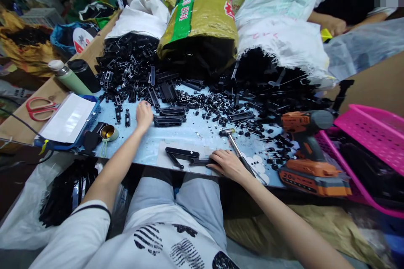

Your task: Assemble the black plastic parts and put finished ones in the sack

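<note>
My left hand [144, 116] is over the left side of the blue tabletop [139, 145], its fingers curled beside a stack of long black plastic parts [170, 121]; whatever they hold is hidden. My right hand [229, 164] is closed on the right end of a black hinged plastic part [182, 152], which lies bent in a V on a pale board [162, 162] at the front edge. Just behind the right hand rests a hammer [236, 148], its head pointing away from me. Small black-headed pins [208, 103] are scattered farther back.
Open sacks [202, 12] spill black parts along the back. An orange cordless drill [311, 151] and a pink basket [372, 128] stand at right. Red scissors [41, 109], a paper-topped tray [67, 119], bottles [71, 77] and a small cup [109, 133] are left. Another person's hand [334, 25] shows back right.
</note>
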{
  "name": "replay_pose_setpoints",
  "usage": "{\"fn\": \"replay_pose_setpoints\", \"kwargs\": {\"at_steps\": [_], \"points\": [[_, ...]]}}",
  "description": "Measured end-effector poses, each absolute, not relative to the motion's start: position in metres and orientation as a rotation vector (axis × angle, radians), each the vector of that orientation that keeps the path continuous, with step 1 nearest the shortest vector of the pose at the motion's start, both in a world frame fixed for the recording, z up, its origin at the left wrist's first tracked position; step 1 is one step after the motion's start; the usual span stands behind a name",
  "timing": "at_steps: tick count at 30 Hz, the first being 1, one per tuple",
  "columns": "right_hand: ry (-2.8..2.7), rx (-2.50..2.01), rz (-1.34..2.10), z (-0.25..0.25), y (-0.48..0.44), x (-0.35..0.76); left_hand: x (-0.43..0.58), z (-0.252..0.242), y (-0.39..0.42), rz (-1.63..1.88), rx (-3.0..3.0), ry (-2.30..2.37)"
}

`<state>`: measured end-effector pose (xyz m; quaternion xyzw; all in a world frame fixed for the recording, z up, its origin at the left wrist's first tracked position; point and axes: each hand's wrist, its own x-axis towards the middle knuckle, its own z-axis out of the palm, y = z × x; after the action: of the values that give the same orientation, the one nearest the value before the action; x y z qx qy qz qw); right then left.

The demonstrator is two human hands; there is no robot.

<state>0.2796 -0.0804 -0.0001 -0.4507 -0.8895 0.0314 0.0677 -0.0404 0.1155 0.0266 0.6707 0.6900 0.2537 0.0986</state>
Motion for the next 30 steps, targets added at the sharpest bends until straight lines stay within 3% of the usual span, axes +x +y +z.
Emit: {"fn": "replay_pose_setpoints", "kwargs": {"at_steps": [5, 9, 14, 24, 30], "points": [[-2.54, -1.608, 0.234, 0.005, -0.04, 0.284, -0.085, 0.014, 0.183, 0.497, 1.839, 2.241], [-2.152, -2.085, 0.065, 0.016, 0.047, 0.293, -0.084, -0.003, 0.167, 0.443, 1.986, 2.177], [-2.085, -2.155, 0.121, 0.018, 0.115, 0.29, -0.081, -0.001, 0.137, 0.466, 2.128, 2.131], [-2.064, -1.811, 0.388, 0.019, 0.011, 0.284, -0.081, 0.001, 0.038, 0.878, 2.286, 1.802], [-2.002, -1.663, 0.64, 0.032, -0.036, 0.267, -0.071, -0.001, 0.051, 0.888, 2.202, 1.913]]}}
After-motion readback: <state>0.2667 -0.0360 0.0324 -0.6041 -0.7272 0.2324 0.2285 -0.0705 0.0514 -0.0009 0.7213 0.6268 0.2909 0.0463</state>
